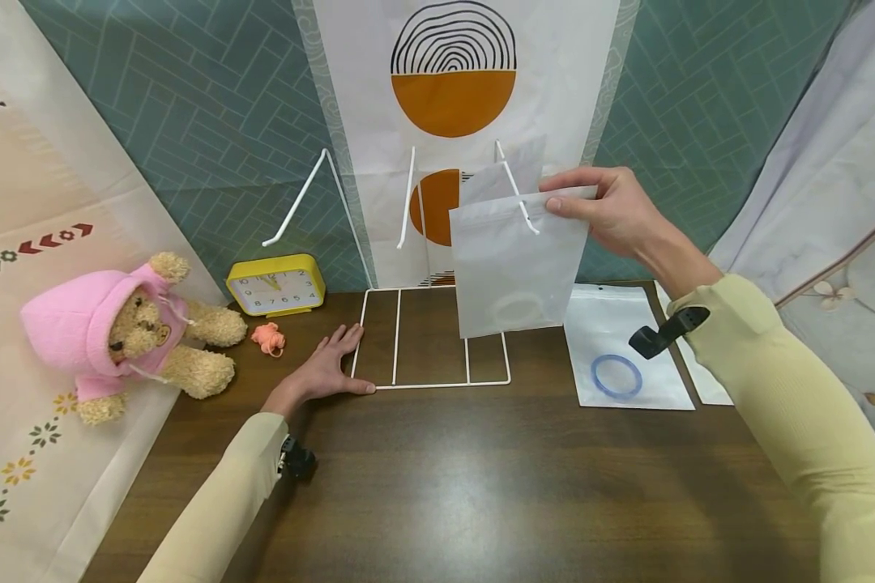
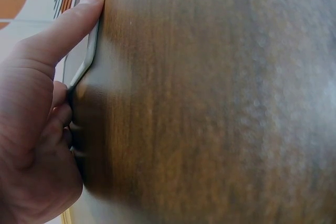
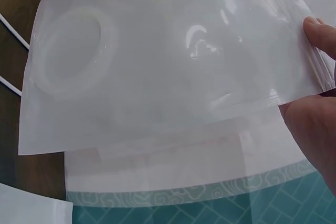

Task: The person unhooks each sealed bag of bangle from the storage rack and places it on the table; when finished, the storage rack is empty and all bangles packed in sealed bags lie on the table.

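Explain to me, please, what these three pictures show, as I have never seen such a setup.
There is no machine: a person works with two bare hands. The wide picture comes from a camera on the head, looking down; the two others come from cameras worn on the wrists. The left hand touches the left end of a white wire rack on the wooden table. The right hand pinches a whitish pouch near its upper corner. Also on the table: a yellow clock, a small orange figure and a flat pouch showing a blue ring.

One rack (image 1: 437,386), three prongs (image 1: 407,197), at least three pouches (image 1: 518,263), one clock (image 1: 277,285)
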Motion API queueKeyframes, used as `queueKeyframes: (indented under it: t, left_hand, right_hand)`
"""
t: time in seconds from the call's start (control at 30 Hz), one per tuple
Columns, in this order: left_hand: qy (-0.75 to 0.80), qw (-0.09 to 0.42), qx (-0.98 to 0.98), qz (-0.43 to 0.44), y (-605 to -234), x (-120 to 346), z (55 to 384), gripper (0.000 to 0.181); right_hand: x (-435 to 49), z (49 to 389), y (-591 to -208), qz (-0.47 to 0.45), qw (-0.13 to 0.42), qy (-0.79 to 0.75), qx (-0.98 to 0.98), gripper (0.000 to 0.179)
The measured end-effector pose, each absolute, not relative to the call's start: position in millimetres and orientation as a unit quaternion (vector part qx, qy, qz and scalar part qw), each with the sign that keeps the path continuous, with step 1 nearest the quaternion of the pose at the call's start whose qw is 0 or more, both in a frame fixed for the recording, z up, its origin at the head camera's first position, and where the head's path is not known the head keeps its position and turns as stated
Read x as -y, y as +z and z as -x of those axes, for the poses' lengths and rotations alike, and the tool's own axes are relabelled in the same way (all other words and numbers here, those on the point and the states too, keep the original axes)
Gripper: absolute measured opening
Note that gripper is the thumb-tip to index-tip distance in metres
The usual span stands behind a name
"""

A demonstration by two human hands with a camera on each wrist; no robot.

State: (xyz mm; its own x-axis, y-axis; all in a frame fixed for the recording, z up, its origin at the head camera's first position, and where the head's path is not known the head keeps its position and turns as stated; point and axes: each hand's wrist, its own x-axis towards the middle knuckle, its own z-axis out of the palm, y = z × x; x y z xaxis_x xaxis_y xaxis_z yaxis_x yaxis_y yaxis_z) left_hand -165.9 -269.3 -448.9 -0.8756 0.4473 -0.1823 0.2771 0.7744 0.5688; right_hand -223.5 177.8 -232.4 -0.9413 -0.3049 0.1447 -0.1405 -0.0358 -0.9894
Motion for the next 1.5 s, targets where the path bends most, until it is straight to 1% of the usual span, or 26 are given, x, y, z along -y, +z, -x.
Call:
queueKeyframes:
  t: [0.73,1.13,1.5]
  left_hand:
    - [0.275,0.153,-0.928,-0.198,-448.9,269.3,162.5,0.115]
    - [0.272,0.166,-0.929,-0.190,-446.2,268.2,162.2,0.117]
    - [0.282,0.148,-0.925,-0.205,-448.3,268.0,162.3,0.119]
  right_hand:
    - [-181.2,196.8,-231.2,0.173,0.058,-0.699,-0.691,0.019]
    - [-183.4,184.2,-228.7,0.177,0.056,-0.691,-0.699,0.020]
    - [-183.6,175.3,-225.7,0.180,0.060,-0.710,-0.678,0.021]
